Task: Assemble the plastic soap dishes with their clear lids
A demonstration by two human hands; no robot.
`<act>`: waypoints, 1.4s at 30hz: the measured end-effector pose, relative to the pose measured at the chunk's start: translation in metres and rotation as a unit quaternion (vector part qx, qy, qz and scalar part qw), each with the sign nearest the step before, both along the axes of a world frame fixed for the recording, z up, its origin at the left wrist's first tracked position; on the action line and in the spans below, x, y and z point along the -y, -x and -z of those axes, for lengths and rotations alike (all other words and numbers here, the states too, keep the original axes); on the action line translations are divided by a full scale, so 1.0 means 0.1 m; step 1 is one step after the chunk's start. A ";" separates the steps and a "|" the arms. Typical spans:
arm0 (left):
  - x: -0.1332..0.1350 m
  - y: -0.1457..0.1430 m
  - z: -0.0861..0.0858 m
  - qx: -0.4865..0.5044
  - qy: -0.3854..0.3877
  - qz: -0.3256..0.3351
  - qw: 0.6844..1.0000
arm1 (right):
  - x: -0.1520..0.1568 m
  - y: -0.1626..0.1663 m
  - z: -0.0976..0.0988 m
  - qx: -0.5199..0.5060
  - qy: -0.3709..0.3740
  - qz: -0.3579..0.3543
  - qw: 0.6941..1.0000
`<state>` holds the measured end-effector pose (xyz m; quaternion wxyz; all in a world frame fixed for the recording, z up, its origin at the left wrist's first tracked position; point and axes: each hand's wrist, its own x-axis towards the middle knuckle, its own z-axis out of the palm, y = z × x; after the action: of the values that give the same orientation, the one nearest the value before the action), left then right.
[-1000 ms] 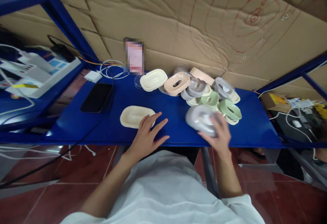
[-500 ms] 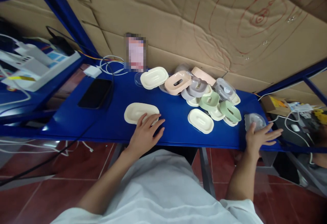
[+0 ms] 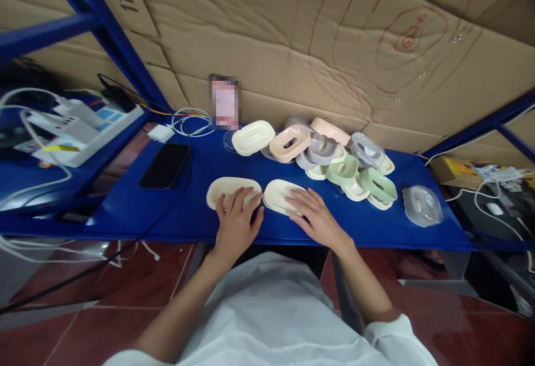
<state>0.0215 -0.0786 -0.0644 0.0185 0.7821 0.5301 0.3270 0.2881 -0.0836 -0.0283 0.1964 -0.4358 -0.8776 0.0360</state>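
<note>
the left hand [image 3: 234, 222] lies flat, fingers spread, on the near edge of a cream tray [image 3: 228, 190] at the front of the blue shelf [image 3: 175, 215]. it grips nothing; the palm is open and the fingertips rest on the tray's rim. the right hand [image 3: 315, 218] lies likewise open, its fingers laid over the near right part of a second cream tray [image 3: 278, 194]. nothing is clasped in it. the two trays sit side by side, their inner ends just beside each other; whether they touch cannot be told.

behind them, toward the cardboard wall [image 3: 292, 48], stands a heap of dishes [image 3: 334, 157] in cream, peach, grey and green, loosely stacked and leaning on one another. a cream dish [image 3: 253, 137] lies at the heap's left end. a clear lid [image 3: 422, 205] lies alone on the shelf to the right, well apart from the right hand.

to the left on the shelf lies a black phone [image 3: 164, 165], face up, with a dark cable running past it. a white charger [image 3: 161, 132] and coiled white cable sit near the wall behind the phone. a blurred card [image 3: 224, 102] stands against the cardboard.
</note>
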 end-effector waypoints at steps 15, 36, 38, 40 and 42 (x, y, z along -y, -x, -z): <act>0.01 0.02 0.03 -0.053 -0.020 0.062 0.996 | -1.20 0.08 0.03 0.092 -0.199 0.049 0.975; -0.09 0.08 0.27 -0.032 -0.102 0.030 0.994 | -0.75 0.53 0.04 0.060 -0.259 -0.191 0.945; -0.14 0.11 0.36 -0.026 -0.109 0.030 0.993 | -0.73 0.50 0.03 0.052 -0.235 -0.191 0.952; -0.19 0.13 0.43 -0.013 -0.108 0.028 0.994 | -0.71 0.43 0.01 0.047 -0.191 -0.189 0.962; -0.23 0.15 0.48 0.009 -0.104 0.021 0.994 | -0.67 0.32 -0.01 0.036 -0.148 -0.200 0.968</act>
<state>0.0063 -0.0557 -0.1126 -0.0515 0.7877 0.4768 0.3866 0.2557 -0.0166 -0.0274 0.2160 -0.2185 -0.9489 -0.0719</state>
